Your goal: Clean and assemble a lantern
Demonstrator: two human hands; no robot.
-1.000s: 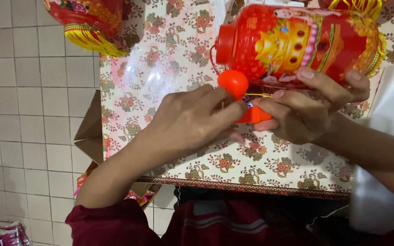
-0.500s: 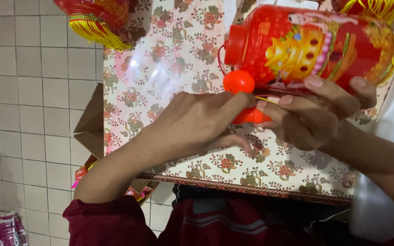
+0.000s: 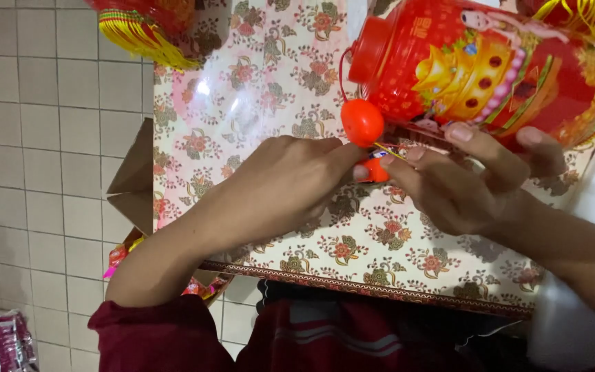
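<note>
- The red lantern [image 3: 490, 76] lay on its side across the far right of the table [image 3: 256, 89], which carried a floral cover. Its red cap end faced left, toward the hands.
- An orange bead [image 3: 362, 122] hung just off the cap on a thin red cord, and a fine yellow thread ran from the bead toward the fingers.
- The left hand [image 3: 280, 182] was closed, thumb and forefinger pinched on a small orange piece [image 3: 374, 171] directly below the bead.
- The right hand [image 3: 459, 182] met it from the other side. Its thumb and forefinger closed narrowly on the same piece and thread, while the outer fingers rested against the lantern's lower wall.
- Handling judgement: the lantern appeared to be a thin, glossy, hollow shell, so probably light, fairly stiff, slippery and easily dented. The body was best steadied with flat fingers, not squeezed.
- The cap looked like the sturdiest place to hold.
- The cord and thread appeared limp and fine, calling for a fingertip pinch close to the bead.
- A second tasselled lantern [image 3: 142, 24] sat at the far left edge, well apart.
</note>
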